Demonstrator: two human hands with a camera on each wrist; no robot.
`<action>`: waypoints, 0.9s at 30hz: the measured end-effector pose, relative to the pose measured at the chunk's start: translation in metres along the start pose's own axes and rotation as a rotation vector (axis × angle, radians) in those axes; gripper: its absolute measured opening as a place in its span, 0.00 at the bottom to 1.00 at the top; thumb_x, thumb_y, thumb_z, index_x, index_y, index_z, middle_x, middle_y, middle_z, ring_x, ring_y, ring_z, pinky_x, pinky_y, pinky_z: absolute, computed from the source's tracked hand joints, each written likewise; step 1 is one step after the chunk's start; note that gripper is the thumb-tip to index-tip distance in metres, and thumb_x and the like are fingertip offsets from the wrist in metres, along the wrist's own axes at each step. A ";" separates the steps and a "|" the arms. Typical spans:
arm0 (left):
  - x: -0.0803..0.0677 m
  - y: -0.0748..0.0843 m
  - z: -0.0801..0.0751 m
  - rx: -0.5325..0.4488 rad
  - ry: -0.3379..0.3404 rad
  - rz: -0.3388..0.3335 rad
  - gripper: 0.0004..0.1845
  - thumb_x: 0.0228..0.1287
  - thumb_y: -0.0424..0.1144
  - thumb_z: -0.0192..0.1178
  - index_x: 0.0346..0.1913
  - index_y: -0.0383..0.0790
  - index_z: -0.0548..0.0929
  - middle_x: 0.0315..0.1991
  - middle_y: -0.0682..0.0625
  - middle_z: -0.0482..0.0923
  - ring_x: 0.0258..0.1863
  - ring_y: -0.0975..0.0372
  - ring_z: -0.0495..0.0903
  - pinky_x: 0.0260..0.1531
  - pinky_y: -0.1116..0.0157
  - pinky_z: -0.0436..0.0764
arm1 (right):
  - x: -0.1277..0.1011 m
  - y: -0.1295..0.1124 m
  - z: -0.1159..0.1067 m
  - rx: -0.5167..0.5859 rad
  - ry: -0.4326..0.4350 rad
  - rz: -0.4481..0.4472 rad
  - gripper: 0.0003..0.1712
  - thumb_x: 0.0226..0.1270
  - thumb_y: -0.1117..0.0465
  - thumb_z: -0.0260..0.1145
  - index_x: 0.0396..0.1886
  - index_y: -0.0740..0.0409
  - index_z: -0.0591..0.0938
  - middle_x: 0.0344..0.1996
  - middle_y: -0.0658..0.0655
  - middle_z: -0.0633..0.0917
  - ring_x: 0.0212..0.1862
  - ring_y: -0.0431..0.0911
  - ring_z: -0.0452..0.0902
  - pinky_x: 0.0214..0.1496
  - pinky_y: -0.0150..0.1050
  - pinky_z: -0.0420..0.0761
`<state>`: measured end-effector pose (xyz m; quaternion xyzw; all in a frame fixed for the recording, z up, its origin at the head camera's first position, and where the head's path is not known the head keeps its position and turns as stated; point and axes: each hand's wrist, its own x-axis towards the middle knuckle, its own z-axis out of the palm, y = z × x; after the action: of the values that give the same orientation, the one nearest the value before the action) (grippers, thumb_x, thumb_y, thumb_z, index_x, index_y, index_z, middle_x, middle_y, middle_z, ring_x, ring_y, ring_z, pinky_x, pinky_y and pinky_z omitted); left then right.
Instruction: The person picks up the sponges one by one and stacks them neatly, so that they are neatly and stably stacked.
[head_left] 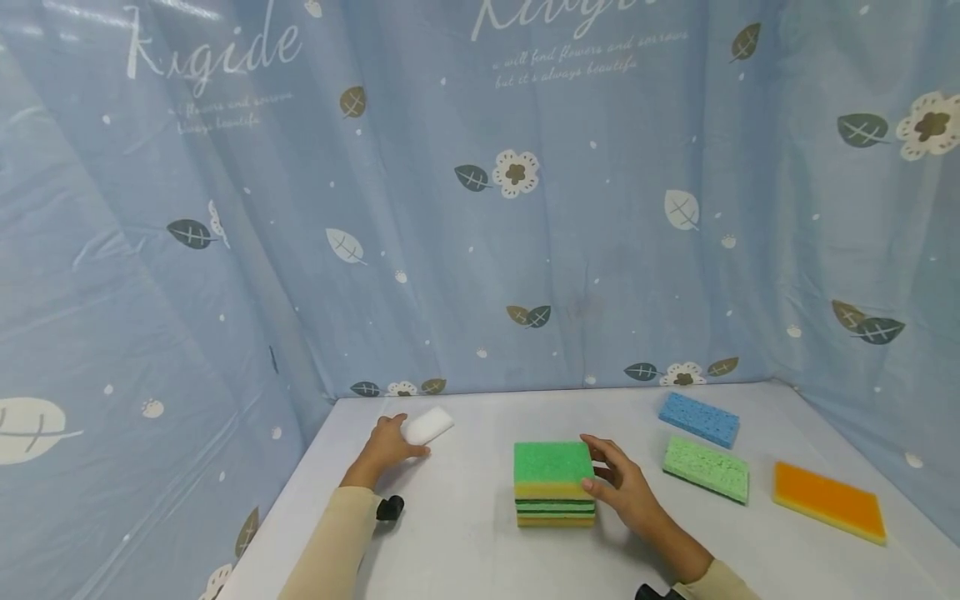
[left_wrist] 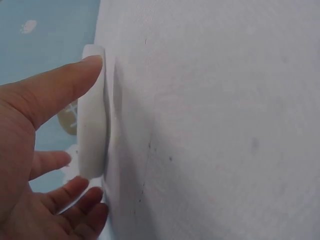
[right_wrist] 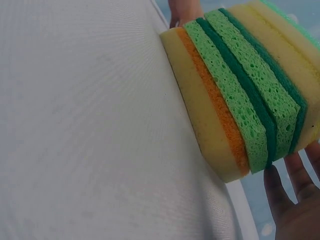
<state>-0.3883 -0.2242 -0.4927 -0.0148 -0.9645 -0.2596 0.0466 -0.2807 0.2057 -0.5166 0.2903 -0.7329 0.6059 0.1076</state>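
A pale blue curtain [head_left: 480,208] printed with leaves, white flowers and cursive lettering hangs around three sides of a white table [head_left: 465,550]. Near the middle of the table stands a stack of sponges [head_left: 553,483], the landmark here: its top layer is bright green, with yellow, dark green, light green and orange layers below, seen edge-on in the right wrist view [right_wrist: 240,95]. The person's right hand [head_left: 626,487] rests against the right side of this stack, fingers lightly bent along its edge and touching it; whether they clasp it or only lie against it cannot be told. To the left of the stack and farther back, near the curtain, lies a small white sponge [head_left: 427,425]. The left hand [head_left: 386,450] is at this white sponge with fingers straight and relaxed; in the left wrist view the thumb tip touches the sponge's upper edge [left_wrist: 92,115] while the other fingers sit loosely below it, not closed round it. To the right of the stack, well apart from it, lie three single sponges flat on the table: a blue sponge [head_left: 699,418] farthest back, a light green sponge [head_left: 707,469] in front of it, and an orange sponge [head_left: 829,502] farthest right. Both arms wear beige sleeves [head_left: 330,542].
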 end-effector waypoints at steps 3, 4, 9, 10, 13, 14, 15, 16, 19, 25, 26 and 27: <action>0.003 -0.003 0.002 -0.005 -0.008 -0.001 0.51 0.44 0.51 0.78 0.68 0.27 0.66 0.54 0.30 0.69 0.52 0.42 0.73 0.54 0.43 0.72 | 0.000 -0.001 0.001 -0.002 0.005 0.000 0.34 0.66 0.70 0.63 0.71 0.53 0.66 0.60 0.60 0.71 0.60 0.45 0.71 0.58 0.39 0.75; 0.003 -0.004 0.003 -0.006 -0.009 -0.001 0.51 0.45 0.50 0.78 0.68 0.27 0.66 0.54 0.30 0.69 0.52 0.41 0.73 0.54 0.43 0.71 | 0.000 -0.001 0.001 -0.003 0.007 0.001 0.35 0.66 0.70 0.63 0.71 0.53 0.66 0.60 0.59 0.72 0.60 0.45 0.71 0.58 0.39 0.75; 0.003 -0.007 0.003 -0.032 -0.004 -0.033 0.48 0.48 0.44 0.77 0.68 0.27 0.65 0.57 0.30 0.69 0.56 0.39 0.71 0.57 0.42 0.69 | 0.000 0.001 0.002 -0.002 0.002 0.008 0.35 0.66 0.71 0.63 0.72 0.53 0.66 0.60 0.59 0.72 0.60 0.46 0.71 0.58 0.39 0.75; 0.002 -0.008 0.003 -0.031 -0.002 -0.030 0.47 0.48 0.43 0.77 0.68 0.27 0.65 0.57 0.30 0.70 0.56 0.39 0.71 0.57 0.42 0.69 | 0.000 0.002 0.002 -0.011 -0.001 0.000 0.35 0.66 0.71 0.63 0.72 0.55 0.65 0.60 0.60 0.72 0.60 0.46 0.71 0.58 0.39 0.75; 0.000 -0.008 0.001 -0.046 0.004 -0.015 0.46 0.49 0.42 0.76 0.68 0.27 0.66 0.55 0.32 0.72 0.54 0.41 0.73 0.57 0.44 0.70 | 0.000 0.002 0.002 -0.009 0.001 0.001 0.35 0.66 0.71 0.63 0.72 0.56 0.65 0.60 0.61 0.71 0.60 0.47 0.71 0.57 0.39 0.75; 0.000 -0.008 0.000 -0.049 0.005 -0.002 0.45 0.49 0.41 0.76 0.67 0.27 0.66 0.54 0.33 0.73 0.53 0.42 0.73 0.56 0.44 0.71 | 0.000 0.001 0.001 -0.008 0.002 0.002 0.35 0.66 0.71 0.63 0.72 0.56 0.65 0.60 0.61 0.71 0.60 0.47 0.71 0.57 0.39 0.75; -0.001 -0.008 0.000 -0.054 0.008 0.009 0.44 0.49 0.41 0.76 0.67 0.26 0.67 0.52 0.34 0.73 0.52 0.44 0.74 0.55 0.45 0.71 | 0.000 0.001 0.001 -0.009 0.002 0.001 0.35 0.66 0.71 0.63 0.72 0.55 0.65 0.60 0.61 0.72 0.60 0.47 0.71 0.57 0.39 0.75; -0.002 -0.007 0.000 -0.060 0.010 0.018 0.43 0.49 0.41 0.77 0.66 0.26 0.68 0.51 0.35 0.74 0.50 0.45 0.74 0.55 0.46 0.72 | 0.000 0.001 0.001 -0.011 0.003 -0.001 0.36 0.66 0.71 0.63 0.72 0.55 0.65 0.60 0.61 0.72 0.60 0.46 0.71 0.57 0.39 0.75; -0.005 -0.006 -0.001 -0.079 0.017 0.035 0.41 0.48 0.41 0.77 0.63 0.27 0.72 0.50 0.37 0.74 0.49 0.48 0.74 0.54 0.48 0.73 | 0.000 -0.001 0.001 -0.006 0.002 0.006 0.35 0.66 0.71 0.63 0.72 0.53 0.65 0.60 0.60 0.72 0.60 0.47 0.71 0.58 0.39 0.75; -0.012 -0.001 -0.001 -0.111 0.021 0.044 0.37 0.46 0.42 0.78 0.60 0.30 0.77 0.51 0.39 0.75 0.49 0.48 0.74 0.52 0.48 0.74 | -0.001 -0.002 0.001 -0.005 0.002 0.010 0.34 0.67 0.70 0.63 0.72 0.53 0.66 0.59 0.60 0.72 0.60 0.47 0.71 0.58 0.39 0.75; -0.012 0.000 -0.002 -0.113 0.020 0.047 0.37 0.46 0.42 0.78 0.59 0.30 0.77 0.50 0.40 0.75 0.49 0.49 0.75 0.52 0.48 0.74 | 0.000 -0.002 0.001 -0.004 0.002 0.010 0.34 0.67 0.70 0.63 0.71 0.53 0.66 0.59 0.60 0.72 0.59 0.47 0.71 0.58 0.39 0.75; -0.013 0.002 -0.002 -0.114 0.018 0.047 0.37 0.46 0.42 0.78 0.59 0.31 0.77 0.50 0.40 0.75 0.48 0.49 0.75 0.52 0.49 0.74 | 0.000 -0.002 0.001 -0.005 0.002 0.008 0.34 0.67 0.70 0.63 0.72 0.53 0.66 0.58 0.60 0.72 0.59 0.47 0.71 0.58 0.39 0.75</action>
<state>-0.3752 -0.2234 -0.4916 -0.0375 -0.9471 -0.3130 0.0604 -0.2793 0.2050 -0.5155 0.2863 -0.7353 0.6049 0.1065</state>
